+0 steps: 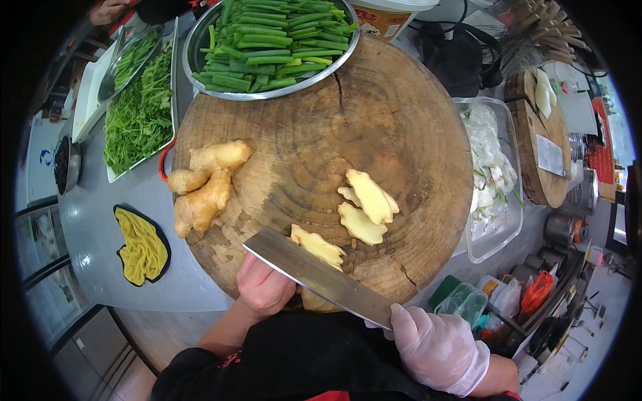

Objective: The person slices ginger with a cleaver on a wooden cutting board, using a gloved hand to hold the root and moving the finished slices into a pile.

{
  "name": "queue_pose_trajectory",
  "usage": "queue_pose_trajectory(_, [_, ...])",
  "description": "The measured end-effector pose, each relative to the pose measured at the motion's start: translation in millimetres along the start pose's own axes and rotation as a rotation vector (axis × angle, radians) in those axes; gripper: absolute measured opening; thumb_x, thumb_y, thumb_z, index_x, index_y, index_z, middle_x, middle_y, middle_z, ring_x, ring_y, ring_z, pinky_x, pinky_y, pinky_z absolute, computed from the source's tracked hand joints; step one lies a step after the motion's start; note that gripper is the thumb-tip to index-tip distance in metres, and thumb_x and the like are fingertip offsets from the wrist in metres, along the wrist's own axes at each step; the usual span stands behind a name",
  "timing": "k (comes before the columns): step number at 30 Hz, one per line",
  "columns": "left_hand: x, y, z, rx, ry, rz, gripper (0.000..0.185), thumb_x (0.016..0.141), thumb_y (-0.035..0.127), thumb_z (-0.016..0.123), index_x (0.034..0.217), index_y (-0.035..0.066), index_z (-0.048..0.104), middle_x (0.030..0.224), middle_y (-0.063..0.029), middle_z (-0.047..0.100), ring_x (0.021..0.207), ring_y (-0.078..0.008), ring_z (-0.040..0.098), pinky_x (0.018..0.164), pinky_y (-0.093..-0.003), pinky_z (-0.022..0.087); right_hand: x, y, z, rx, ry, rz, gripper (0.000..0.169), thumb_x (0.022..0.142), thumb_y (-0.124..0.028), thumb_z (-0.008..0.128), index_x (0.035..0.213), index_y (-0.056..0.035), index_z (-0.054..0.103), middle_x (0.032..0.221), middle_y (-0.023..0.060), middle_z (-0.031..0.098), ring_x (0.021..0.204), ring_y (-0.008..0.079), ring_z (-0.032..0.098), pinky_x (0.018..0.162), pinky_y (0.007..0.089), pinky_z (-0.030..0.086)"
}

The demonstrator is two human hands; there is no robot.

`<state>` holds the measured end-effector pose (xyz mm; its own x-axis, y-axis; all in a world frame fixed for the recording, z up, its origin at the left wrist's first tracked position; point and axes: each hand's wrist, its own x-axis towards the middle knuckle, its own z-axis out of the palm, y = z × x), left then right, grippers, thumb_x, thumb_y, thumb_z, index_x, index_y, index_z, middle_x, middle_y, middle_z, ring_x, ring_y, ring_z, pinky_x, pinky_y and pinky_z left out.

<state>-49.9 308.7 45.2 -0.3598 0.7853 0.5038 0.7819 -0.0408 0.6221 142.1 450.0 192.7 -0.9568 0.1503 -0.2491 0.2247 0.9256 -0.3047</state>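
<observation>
My right hand (434,346), in a translucent glove, grips a cleaver (321,275) whose broad blade slants up to the left over the near edge of a round wooden chopping block (301,130). Bare and partly hidden by the blade, my left hand (266,285) is at the block's near edge; its fingertips do not show. A ginger slice (316,245) lies just beyond the blade, and part of a ginger piece (316,301) shows on its near side. Several ginger slices (368,205) overlap right of centre. A whole ginger root (208,183) rests at the left.
A steel bowl of cut green stalks (273,50) overlaps the block's far edge. Left are a tray of leafy herbs (145,110) and a yellow cloth (143,245). A clear plastic tub (494,240) stands right. Another person's hand (108,11) shows at top left.
</observation>
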Motion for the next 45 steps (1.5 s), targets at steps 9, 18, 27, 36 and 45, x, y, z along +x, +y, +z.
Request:
queue_pose_trajectory(9, [4.1, 2.1, -0.9, 0.002, 0.003, -0.008, 0.027, 0.059, -0.007, 0.067, 0.086, -0.006, 0.069, 0.087, -0.0163, 0.066, 0.077, -0.0338, 0.063, 0.071, -0.0388, 0.052, 0.1, -4.9, 4.9, -0.082, 0.003, 0.011, 0.035, 0.079, -0.012, 0.064, 0.107, 0.0056, 0.053, 0.069, 0.0042, 0.052, 0.048, 0.016, 0.054, 0.039, 0.0297, 0.042])
queue_pose_trajectory(18, [2.5, 0.6, -2.4, -0.018, -0.02, -0.005, 0.027, 0.057, -0.006, 0.067, 0.085, -0.006, 0.069, 0.087, -0.0164, 0.066, 0.078, -0.0349, 0.063, 0.074, -0.0399, 0.053, 6.8, -4.5, 7.5, -0.082, -0.003, 0.02, 0.035, 0.075, -0.008, 0.061, 0.107, 0.0055, 0.053, 0.072, 0.0047, 0.053, 0.049, 0.0154, 0.054, 0.039, 0.0296, 0.041])
queue_pose_trajectory(27, [4.7, 2.1, -2.4, 0.001, -0.013, -0.008, 0.025, 0.061, -0.008, 0.067, 0.085, -0.006, 0.069, 0.087, -0.0169, 0.066, 0.079, -0.0353, 0.064, 0.075, -0.0397, 0.053, 3.2, -4.4, 11.8, -0.15, -0.051, 0.045, 0.034, 0.077, -0.009, 0.061, 0.107, 0.005, 0.053, 0.072, 0.0049, 0.053, 0.049, 0.016, 0.055, 0.039, 0.0309, 0.042])
queue_pose_trajectory(36, [15.6, 3.1, 7.6, -0.092, 0.056, -0.229, 0.019, 0.072, -0.009, 0.069, 0.09, -0.003, 0.068, 0.093, -0.0138, 0.064, 0.08, -0.0282, 0.063, 0.07, -0.0349, 0.052, 8.4, 15.8, 8.7, 0.101, -0.018, 0.102, 0.024, 0.076, -0.015, 0.067, 0.085, -0.0038, 0.048, 0.064, 0.0075, 0.05, 0.046, 0.0235, 0.055, 0.038, 0.0355, 0.043])
queue_pose_trajectory(45, [12.5, 2.6, 8.1, -0.046, 0.06, -0.12, 0.02, 0.069, -0.009, 0.068, 0.089, -0.004, 0.068, 0.094, -0.0142, 0.065, 0.078, -0.0275, 0.063, 0.066, -0.0332, 0.052, 6.9, 16.2, 7.9, 0.086, -0.047, 0.103, 0.029, 0.075, -0.015, 0.068, 0.093, -0.0029, 0.05, 0.067, 0.008, 0.051, 0.048, 0.0246, 0.057, 0.04, 0.0358, 0.045])
